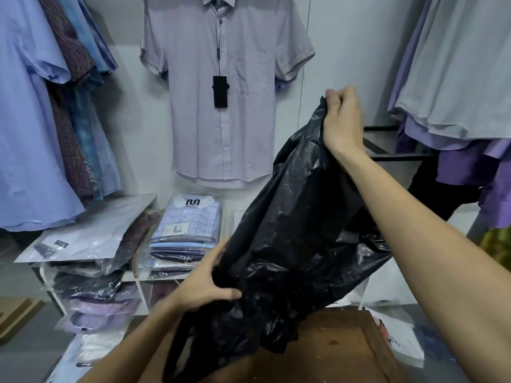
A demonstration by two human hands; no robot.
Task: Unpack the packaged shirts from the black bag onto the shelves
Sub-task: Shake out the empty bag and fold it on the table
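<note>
Head view: black bag (290, 244) hangs slack at centre right above a brown surface (331, 352); right hand (343, 120) pinches its top edge high, left hand (210, 283) grips a bunched fold lower down. Thin, limp, slippery film, probably near-empty and light; best held by gathered edges. Packaged shirts (188, 228) sit stacked on the white shelves (132, 276), far left.

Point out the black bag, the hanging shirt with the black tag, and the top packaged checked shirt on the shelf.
black bag (298, 230), head view, middle of its crumpled body.
hanging shirt (249, 106), head view, chest panel.
checked shirt (190, 219), head view, folded front.
</note>
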